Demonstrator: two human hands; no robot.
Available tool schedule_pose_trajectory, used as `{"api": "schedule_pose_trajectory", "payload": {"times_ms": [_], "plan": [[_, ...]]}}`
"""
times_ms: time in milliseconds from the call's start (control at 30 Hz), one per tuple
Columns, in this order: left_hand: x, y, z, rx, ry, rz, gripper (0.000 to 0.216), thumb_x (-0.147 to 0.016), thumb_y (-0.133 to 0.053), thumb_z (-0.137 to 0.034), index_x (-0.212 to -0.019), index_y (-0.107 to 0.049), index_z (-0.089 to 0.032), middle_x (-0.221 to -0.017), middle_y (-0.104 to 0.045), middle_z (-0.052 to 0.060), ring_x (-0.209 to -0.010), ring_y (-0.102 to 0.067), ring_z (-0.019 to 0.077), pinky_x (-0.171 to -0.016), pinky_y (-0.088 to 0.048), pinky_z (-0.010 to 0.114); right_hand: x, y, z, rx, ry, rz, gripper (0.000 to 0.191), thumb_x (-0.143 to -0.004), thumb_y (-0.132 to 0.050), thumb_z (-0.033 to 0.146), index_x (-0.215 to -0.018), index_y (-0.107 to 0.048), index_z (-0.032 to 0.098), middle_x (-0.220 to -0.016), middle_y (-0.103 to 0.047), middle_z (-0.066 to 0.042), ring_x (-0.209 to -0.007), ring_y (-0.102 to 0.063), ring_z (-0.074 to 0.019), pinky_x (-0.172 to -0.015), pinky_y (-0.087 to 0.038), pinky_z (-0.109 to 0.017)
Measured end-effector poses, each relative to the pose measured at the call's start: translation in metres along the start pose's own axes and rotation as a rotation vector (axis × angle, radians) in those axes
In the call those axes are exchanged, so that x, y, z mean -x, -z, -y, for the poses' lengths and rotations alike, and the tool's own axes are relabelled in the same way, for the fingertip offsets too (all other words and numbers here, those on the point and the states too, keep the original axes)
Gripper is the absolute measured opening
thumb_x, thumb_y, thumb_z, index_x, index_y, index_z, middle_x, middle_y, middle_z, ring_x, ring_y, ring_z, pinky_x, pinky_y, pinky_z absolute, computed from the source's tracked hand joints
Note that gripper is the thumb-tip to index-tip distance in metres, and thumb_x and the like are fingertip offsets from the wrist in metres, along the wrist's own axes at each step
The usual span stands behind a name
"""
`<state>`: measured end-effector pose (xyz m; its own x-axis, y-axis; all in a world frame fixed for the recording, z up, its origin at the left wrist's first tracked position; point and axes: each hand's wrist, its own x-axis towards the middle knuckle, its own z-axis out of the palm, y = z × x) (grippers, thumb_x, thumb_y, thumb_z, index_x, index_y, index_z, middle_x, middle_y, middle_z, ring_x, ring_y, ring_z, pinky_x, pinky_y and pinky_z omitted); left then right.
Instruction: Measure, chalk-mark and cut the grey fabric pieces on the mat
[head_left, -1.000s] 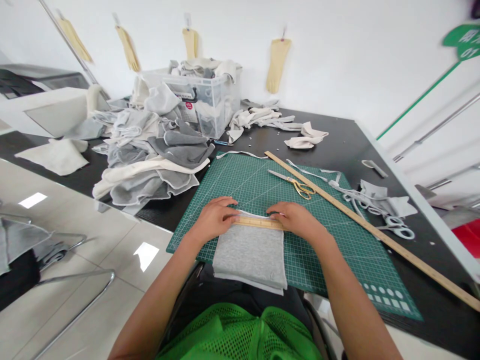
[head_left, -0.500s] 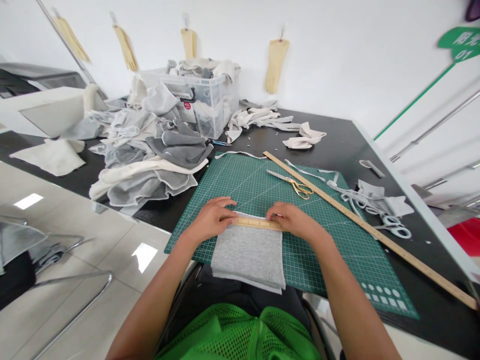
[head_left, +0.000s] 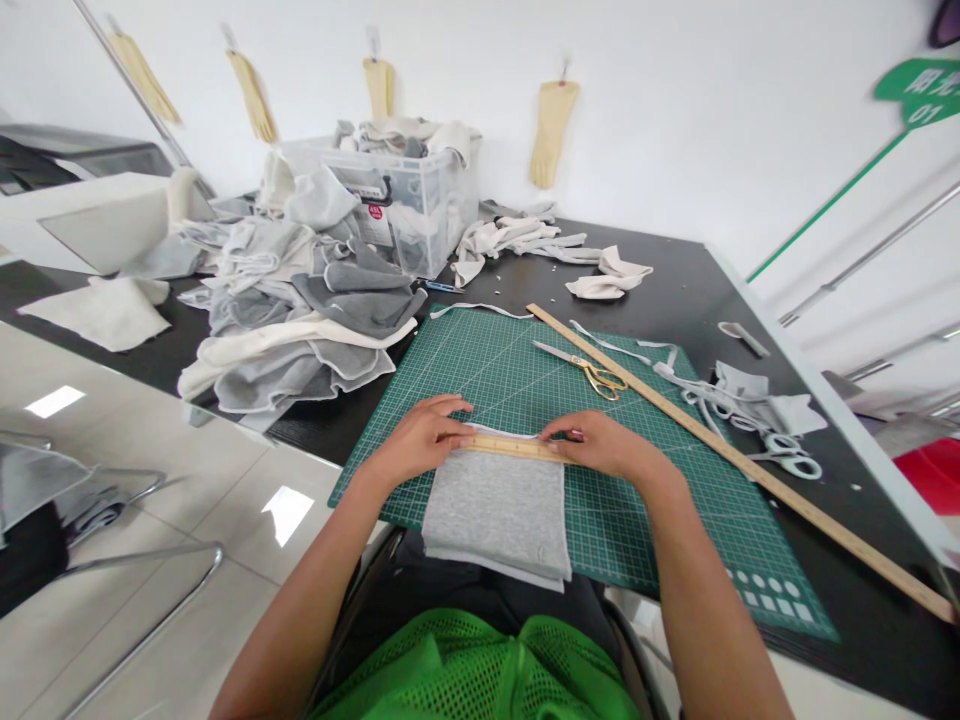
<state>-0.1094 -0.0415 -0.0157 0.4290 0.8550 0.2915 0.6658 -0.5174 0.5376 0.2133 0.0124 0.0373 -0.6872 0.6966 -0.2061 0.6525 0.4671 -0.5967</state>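
Note:
A grey piece of fabric [head_left: 495, 515], in layers, lies on the green cutting mat [head_left: 480, 360] and hangs over its near edge. Across its far end rests a short wooden ruler [head_left: 506, 446]. My left hand [head_left: 424, 437] grips the ruler's left end, thumb and fingers curved about it. At the other end, my right hand [head_left: 596, 442] has its thumb on the ruler and its fingers bent by the fabric's far edge. A small dark-reddish spot shows at the right fingers; I cannot make out what it is.
Gold-handled scissors [head_left: 581, 368] and a long wooden ruler [head_left: 675, 410] lie on the mat. White-handled scissors [head_left: 791, 457] and fabric scraps [head_left: 757, 400] are at the right. A fabric pile [head_left: 300, 330] and a clear plastic box [head_left: 420, 215] stand at the back left.
My right hand has shifted slightly right along the short ruler, its fingers turning a little. The left hand, fabric and ruler have stayed in place.

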Motion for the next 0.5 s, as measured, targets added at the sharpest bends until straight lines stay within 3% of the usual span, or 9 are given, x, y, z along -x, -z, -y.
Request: {"api": "schedule_pose_trajectory", "payload": {"times_ms": [167,500], "plan": [[0.0005,0.0013,0.0000,0.000,0.002,0.011,0.022,-0.092,-0.065,-0.026,-0.109,-0.076,-0.033,-0.135,-0.064,0.000,-0.135,-0.050,0.0249,-0.114,-0.040,0.048,0.0031,0.0047,-0.0022,-0.040,-0.091,0.056,0.033,-0.089,-0.056,0.030,-0.113,-0.077,0.025,-0.089,-0.075,-0.002,-0.074,-0.062,-0.0181,-0.069,-0.044,-0.028],[0.0018,0.0008,0.0029,0.046,0.007,0.009,0.024,-0.093,-0.064,-0.025,-0.111,-0.076,-0.033,-0.136,-0.064,0.001,-0.137,-0.049,0.0241,-0.116,-0.038,0.048,0.0023,0.0026,-0.0079,-0.025,-0.066,0.035,0.032,-0.091,-0.054,0.032,-0.111,-0.078,0.026,-0.101,-0.077,-0.003,-0.084,-0.066,-0.0205,-0.077,-0.047,-0.030]]}}
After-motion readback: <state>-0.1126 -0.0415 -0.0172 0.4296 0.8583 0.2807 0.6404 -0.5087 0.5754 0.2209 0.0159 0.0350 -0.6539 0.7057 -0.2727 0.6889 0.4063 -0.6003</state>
